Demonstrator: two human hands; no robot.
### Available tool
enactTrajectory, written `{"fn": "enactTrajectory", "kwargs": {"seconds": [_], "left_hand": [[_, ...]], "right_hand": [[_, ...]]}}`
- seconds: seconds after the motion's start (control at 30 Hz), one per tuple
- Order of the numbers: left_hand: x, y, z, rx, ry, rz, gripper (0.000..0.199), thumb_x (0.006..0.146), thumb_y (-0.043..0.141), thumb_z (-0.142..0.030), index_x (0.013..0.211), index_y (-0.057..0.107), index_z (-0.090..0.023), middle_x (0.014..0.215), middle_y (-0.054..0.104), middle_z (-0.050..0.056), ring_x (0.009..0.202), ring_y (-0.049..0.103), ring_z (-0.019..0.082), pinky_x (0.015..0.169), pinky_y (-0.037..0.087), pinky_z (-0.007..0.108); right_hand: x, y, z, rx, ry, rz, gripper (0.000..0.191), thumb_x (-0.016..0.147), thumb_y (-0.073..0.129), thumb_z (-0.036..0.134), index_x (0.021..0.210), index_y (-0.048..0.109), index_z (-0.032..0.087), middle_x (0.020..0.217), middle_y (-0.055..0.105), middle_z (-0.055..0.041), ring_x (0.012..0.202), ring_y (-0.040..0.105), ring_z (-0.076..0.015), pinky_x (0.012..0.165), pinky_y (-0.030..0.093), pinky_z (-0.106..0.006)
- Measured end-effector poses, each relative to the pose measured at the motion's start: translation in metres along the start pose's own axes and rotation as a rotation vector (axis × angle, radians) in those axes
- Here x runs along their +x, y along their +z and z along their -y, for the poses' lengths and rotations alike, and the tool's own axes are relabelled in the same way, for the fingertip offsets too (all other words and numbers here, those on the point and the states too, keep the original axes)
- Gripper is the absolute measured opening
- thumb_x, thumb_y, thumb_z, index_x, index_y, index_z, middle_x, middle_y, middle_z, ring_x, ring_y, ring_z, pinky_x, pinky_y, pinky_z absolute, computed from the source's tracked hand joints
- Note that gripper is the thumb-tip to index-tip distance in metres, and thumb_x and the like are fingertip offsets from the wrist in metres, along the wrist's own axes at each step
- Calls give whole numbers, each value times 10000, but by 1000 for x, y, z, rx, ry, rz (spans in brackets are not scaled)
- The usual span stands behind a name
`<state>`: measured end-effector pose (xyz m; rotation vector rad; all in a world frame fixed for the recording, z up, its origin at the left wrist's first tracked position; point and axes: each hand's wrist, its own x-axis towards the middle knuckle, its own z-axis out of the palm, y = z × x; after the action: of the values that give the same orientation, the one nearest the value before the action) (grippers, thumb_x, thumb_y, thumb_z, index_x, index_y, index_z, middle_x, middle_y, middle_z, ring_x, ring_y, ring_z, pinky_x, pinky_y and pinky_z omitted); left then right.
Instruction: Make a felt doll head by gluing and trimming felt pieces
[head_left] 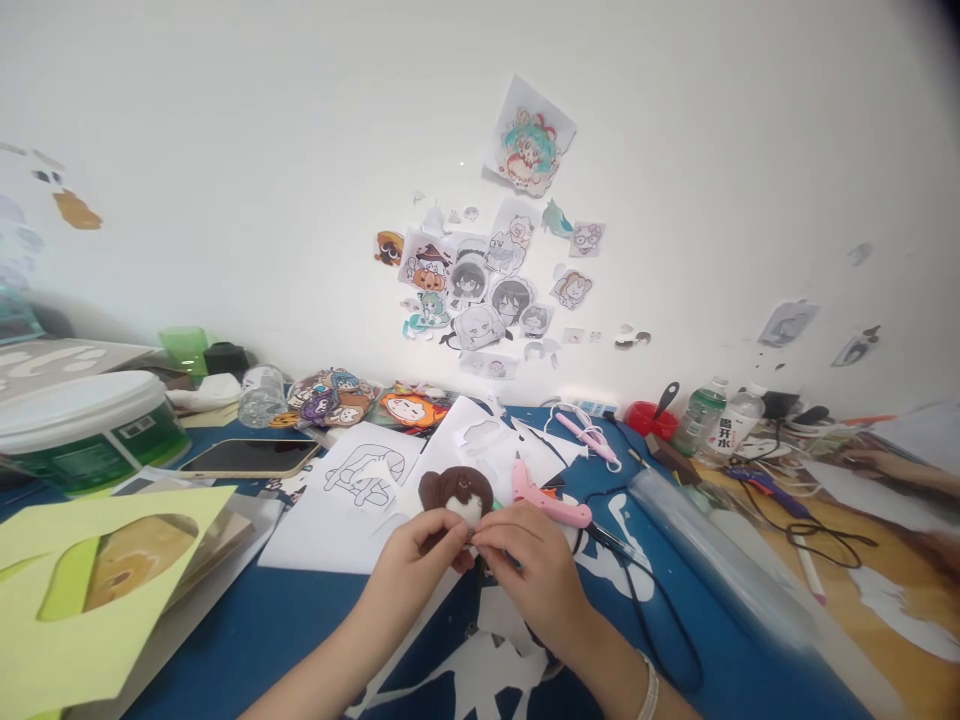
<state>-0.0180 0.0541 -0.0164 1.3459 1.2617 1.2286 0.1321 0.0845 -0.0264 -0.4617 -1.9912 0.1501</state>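
Observation:
Between my hands is a small figure [465,486] with a rounded brown top, a brown bump on its left and a pale face. My left hand [424,550] pinches its lower left edge with thumb and forefinger. At its lower right, my right hand [529,555] has its fingers closed on it, the fingertips of both hands nearly meeting. The figure's lower part is mostly hidden by my fingers. Just behind my right hand lies a pink glue gun [551,497]. A sheet with a line drawing [364,475] lies to the left of the figure.
Cut paper scraps [487,670] lie below my hands on the blue mat [247,610]. Left are yellow card [82,640], a phone [251,457] and a white-lidded tub [90,430]. Right are a clear plastic roll [720,555], cables and bottles [735,420]. Another person's hand [892,468] shows far right.

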Motion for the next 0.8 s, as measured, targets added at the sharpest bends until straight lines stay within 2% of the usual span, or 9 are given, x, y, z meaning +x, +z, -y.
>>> {"fn": "enactTrajectory", "kwargs": {"seconds": [0.13, 0.2, 0.27, 0.37, 0.43, 0.53, 0.63, 0.73, 0.8], "left_hand": [[2, -2, 3, 47, 0, -36, 248, 745, 523, -403, 621, 566, -193, 564, 590, -1, 605, 558, 169, 633, 438, 281], [3, -3, 5, 74, -8, -59, 254, 749, 512, -414, 633, 563, -195, 566, 593, 2, 608, 553, 170, 644, 432, 283], [4, -5, 6, 93, -20, -73, 260, 752, 502, -424, 642, 562, -196, 565, 594, 5, 612, 550, 173, 649, 428, 287], [6, -6, 6, 114, -29, -86, 275, 753, 483, -441, 647, 560, -199, 568, 595, 11, 612, 550, 181, 635, 427, 291], [7, -8, 7, 134, -32, -103, 283, 754, 474, -450, 653, 562, -201, 576, 594, 12, 615, 551, 184, 626, 426, 290], [8, -9, 7, 155, -35, -129, 292, 748, 473, -462, 657, 563, -201, 578, 591, 10, 619, 553, 188, 624, 426, 292], [8, -11, 8, 161, -35, -150, 306, 741, 473, -476, 652, 564, -198, 568, 586, 10, 613, 547, 190, 612, 422, 293], [10, -13, 9, 155, -21, -169, 304, 734, 478, -474, 645, 564, -197, 553, 577, 5, 600, 536, 184, 609, 417, 290], [10, -14, 9, 148, -12, -182, 299, 730, 479, -470, 641, 563, -197, 548, 572, 2, 597, 533, 183, 608, 417, 289]], "right_hand": [[3, -12, -19, -59, 43, 118, 110, 834, 539, 153, 900, 614, 198, 896, 678, -40, 843, 590, -165, 767, 471, -299], [4, -24, -35, -264, 232, 199, 107, 832, 519, 175, 880, 614, 190, 888, 670, -47, 865, 570, -186, 786, 446, -307], [3, -37, -51, -532, 462, 415, 181, 811, 494, 140, 949, 605, 177, 976, 646, -69, 926, 541, -215, 794, 418, -317], [-2, -49, -67, -584, 509, 551, 166, 732, 528, 97, 848, 628, 161, 890, 646, -90, 819, 552, -238, 704, 397, -318], [-6, -48, -71, -578, 509, 584, 169, 711, 561, 119, 861, 625, 162, 885, 644, -89, 804, 558, -236, 694, 387, -308], [-9, -40, -74, -586, 534, 572, 257, 688, 562, 108, 937, 614, 143, 933, 638, -112, 845, 565, -246, 707, 387, -305], [-7, -35, -76, -574, 555, 517, 284, 660, 554, 91, 932, 614, 143, 937, 637, -108, 862, 569, -238, 720, 398, -295], [-2, -39, -75, -554, 559, 423, 287, 672, 519, 93, 938, 605, 155, 929, 635, -87, 870, 567, -214, 751, 409, -284], [2, -45, -71, -518, 567, 310, 293, 702, 489, 117, 974, 590, 157, 956, 633, -83, 875, 567, -207, 760, 422, -287]]}}
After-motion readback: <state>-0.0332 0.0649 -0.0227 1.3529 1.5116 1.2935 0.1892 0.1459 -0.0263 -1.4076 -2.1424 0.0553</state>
